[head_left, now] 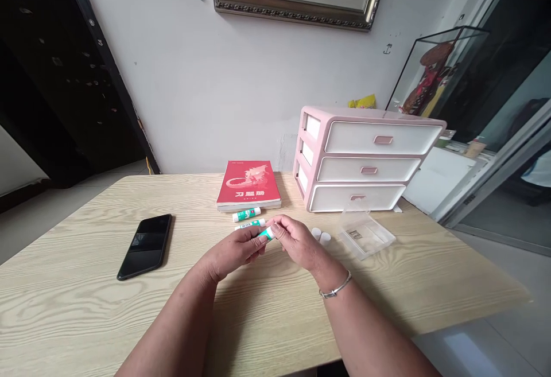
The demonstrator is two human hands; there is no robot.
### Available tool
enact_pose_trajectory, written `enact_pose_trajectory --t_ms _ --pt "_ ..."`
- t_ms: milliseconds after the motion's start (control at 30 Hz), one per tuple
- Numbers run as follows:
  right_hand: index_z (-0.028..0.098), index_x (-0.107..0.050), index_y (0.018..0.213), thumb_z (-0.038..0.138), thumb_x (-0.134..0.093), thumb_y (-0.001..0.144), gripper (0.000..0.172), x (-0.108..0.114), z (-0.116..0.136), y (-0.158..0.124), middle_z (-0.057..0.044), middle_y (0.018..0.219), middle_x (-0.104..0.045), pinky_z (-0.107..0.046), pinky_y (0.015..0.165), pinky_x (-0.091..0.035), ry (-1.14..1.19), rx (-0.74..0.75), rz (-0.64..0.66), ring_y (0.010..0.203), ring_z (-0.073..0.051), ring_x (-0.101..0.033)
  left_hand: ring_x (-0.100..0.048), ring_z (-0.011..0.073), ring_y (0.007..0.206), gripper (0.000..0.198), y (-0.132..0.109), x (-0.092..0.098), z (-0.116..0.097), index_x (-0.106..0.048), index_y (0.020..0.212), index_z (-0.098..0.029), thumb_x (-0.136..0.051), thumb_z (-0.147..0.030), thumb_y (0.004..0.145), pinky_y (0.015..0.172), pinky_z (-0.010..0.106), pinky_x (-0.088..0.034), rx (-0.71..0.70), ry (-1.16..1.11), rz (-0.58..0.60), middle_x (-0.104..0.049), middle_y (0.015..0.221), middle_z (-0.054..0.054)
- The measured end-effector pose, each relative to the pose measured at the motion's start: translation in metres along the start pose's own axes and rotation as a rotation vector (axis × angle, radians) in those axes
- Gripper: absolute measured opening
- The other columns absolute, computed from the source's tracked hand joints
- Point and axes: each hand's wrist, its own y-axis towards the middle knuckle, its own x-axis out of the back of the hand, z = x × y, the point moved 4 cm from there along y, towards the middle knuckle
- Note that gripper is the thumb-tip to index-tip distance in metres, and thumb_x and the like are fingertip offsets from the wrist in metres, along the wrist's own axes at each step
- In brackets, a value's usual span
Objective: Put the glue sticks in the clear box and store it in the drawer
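"Operator, report the grip."

"Left hand [235,251] and right hand [299,242] are both closed on one green-and-white glue stick [267,233], held over the table [86,273] toward its far edge. Forearms angle inward from the near edge. The right hand hides one end of the stick, and the printing on it cannot be read."

"Nearest items?"

"Two more glue sticks [247,214] lie just beyond the hands, below a red book [248,185]. Two white caps [321,236] stand right of the right hand."
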Motion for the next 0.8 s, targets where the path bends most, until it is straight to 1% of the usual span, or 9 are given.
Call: enact_pose_trajectory --t_ms 200,267,333,400,467,533,667,733,800 --pt "0.016 -0.066 0.081 0.050 -0.048 0.094 0.041 0.002 -0.016 0.005 0.003 0.055 -0.048 -0.023 0.051 -0.035 -0.126 -0.177 -0.176 0.053 -0.012 -0.047 -0.060 0.0219 0.088 0.028 0.006 -0.011 -0.008 -0.061 0.110 -0.022 -0.047 -0.040 0.095 0.076 0.030 -0.042 -0.085 0.456 -0.307 -0.066 0.102 0.007" --pt "0.017 -0.066 0.084 0.052 -0.047 0.095 0.042 0.002 -0.021 0.005 0.004 0.054 -0.047 -0.024 0.050 -0.034 -0.126 -0.178 -0.195 0.051 -0.012 -0.045 -0.060 0.0223 0.086 0.029 0.007 -0.012 -0.011 -0.061 0.109 -0.020 -0.046 -0.040 0.094 0.074 0.030 -0.042 -0.047 0.451 -0.283 -0.066 0.099 0.007" --pt "0.018 -0.066 0.100 0.051 -0.047 0.095 0.039 0.001 -0.019 0.004 0.004 0.058 -0.051 -0.024 0.053 -0.036 -0.102 -0.109 -0.182 0.052 -0.011 -0.047 -0.057 0.0192 0.076 0.032 0.005 -0.008 -0.012 -0.060 0.100 -0.019 -0.044 -0.046 0.095 0.068 0.028 -0.042 -0.009 0.323 -0.197 -0.063 0.086 0.005" --pt "0.020 -0.063 0.112 0.046 -0.048 0.095 0.035 0.001 -0.013 0.002 0.003 0.066 -0.058 -0.023 0.057 -0.039 -0.080 -0.020 -0.136 0.058 -0.011 -0.051 -0.051 0.0154 0.068 0.036 0.003 -0.002 -0.009 -0.058 0.092 -0.019 -0.043 -0.051 0.094 0.063 0.026 -0.041 0.010 0.174 -0.118 -0.058 0.077 0.001" --pt "0.020 -0.063 0.113 0.042 -0.051 0.095 0.031 0.000 -0.008 0.001 0.002 0.073 -0.062 -0.022 0.060 -0.041 -0.056 0.026 -0.081 0.063 -0.011 -0.053 -0.047 0.0133 0.064 0.037 0.001 0.002 -0.003 -0.057 0.088 -0.019 -0.043 -0.052 0.095 0.061 0.024 -0.039 0.012 0.093 -0.078 -0.054 0.074 -0.001" --pt "0.019 -0.064 0.109 0.042 -0.053 0.093 0.030 -0.001 -0.008 0.002 0.003 0.069 -0.060 -0.022 0.054 -0.041 -0.016 -0.032 -0.062 0.056 -0.010 -0.051 -0.049 0.0140 0.067 0.035 0.002 0.002 0.001 -0.058 0.091 -0.020 -0.043 -0.051 0.095 0.063 0.025 -0.039 -0.016 0.120 -0.095 -0.056 0.077 -0.001" --pt "0.017 -0.064 0.099 0.050 -0.053 0.089 0.037 -0.004 -0.022 0.004 0.007 0.054 -0.048 -0.022 0.036 -0.035 0.050 -0.312 -0.136 0.036 -0.009 -0.042 -0.057 0.0206 0.082 0.030 0.007 -0.006 0.006 -0.060 0.107 -0.020 -0.046 -0.044 0.094 0.071 0.030 -0.040 -0.040 0.362 -0.246 -0.065 0.093 0.005" --pt "0.017 -0.065 0.097 0.054 -0.054 0.088 0.040 -0.005 -0.028 0.004 0.007 0.054 -0.047 -0.021 0.033 -0.034 0.061 -0.355 -0.177 0.035 -0.009 -0.042 -0.057 0.0218 0.083 0.030 0.009 -0.010 0.005 -0.059 0.111 -0.020 -0.046 -0.041 0.093 0.071 0.031 -0.039 -0.032 0.403 -0.271 -0.065 0.096 0.007" --pt "0.018 -0.065 0.100 0.057 -0.055 0.087 0.042 -0.007 -0.030 0.005 0.007 0.054 -0.047 -0.021 0.032 -0.034 0.097 -0.331 -0.192 0.035 -0.008 -0.041 -0.055 0.0197 0.078 0.029 0.010 -0.012 0.003 -0.057 0.109 -0.020 -0.048 -0.041 0.091 0.068 0.030 -0.040 -0.034 0.318 -0.243 -0.063 0.091 0.005"
